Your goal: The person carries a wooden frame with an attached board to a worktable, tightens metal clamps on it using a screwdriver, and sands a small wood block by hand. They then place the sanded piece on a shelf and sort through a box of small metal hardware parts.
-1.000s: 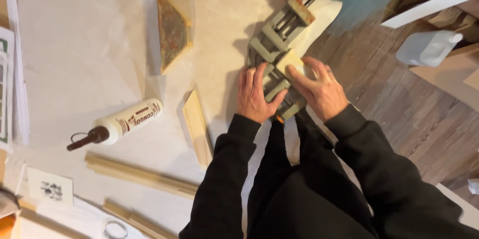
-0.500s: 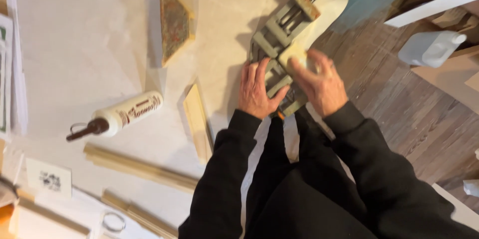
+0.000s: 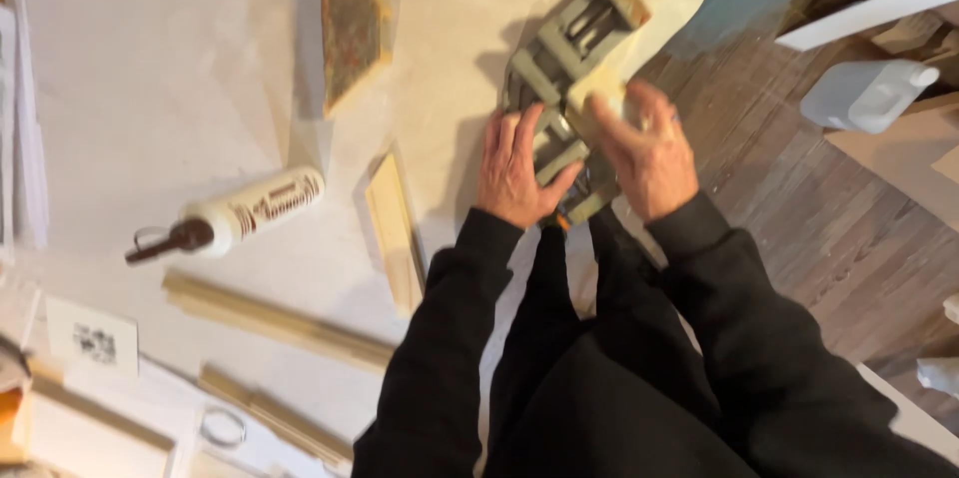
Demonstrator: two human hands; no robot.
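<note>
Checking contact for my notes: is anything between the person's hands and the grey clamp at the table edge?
Nothing visible: the left hand and right hand both rest directly on the grey clamp.

Paper-covered table (image 3: 150,58) — glue bottle (image 3: 245,211), wood strips (image 3: 280,323), grey clamp (image 3: 564,63) lie on it.

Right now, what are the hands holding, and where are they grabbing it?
Both hands are on the grey clamp. The left hand lies on its near end; the right hand closes around a pale block on it. The picture is blurred.
</note>
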